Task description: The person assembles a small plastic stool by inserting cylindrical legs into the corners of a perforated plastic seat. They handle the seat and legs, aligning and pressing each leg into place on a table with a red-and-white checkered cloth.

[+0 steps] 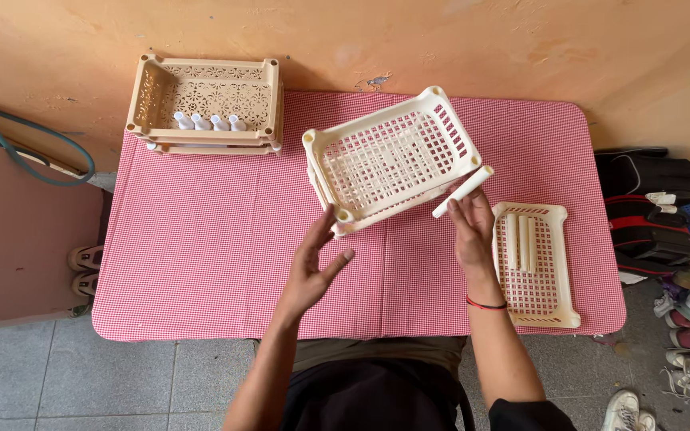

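Here, the cream lattice basket tray (393, 160) sits tilted near the middle of the red-checked table (201, 255), one corner raised so that its corner sockets face the person. The left hand (313, 267) touches the near corner of that tray with its fingertips; its fingers are spread, the palm open, gripping nothing, apparently to steady the corner. The right hand (473, 231), just right of the tray, pinches the lower end of a white tubular leg post (463, 191) between thumb and fingers, the post angled up toward the tray's right corner socket. To the right of the tray, a second flat tray (557, 263) lies at the table edge and holds spare posts (521, 242) within reach. Behind and left of the tilted tray, beige stacked trays (205, 104) rest against the wall, holding four short white posts (205, 122).
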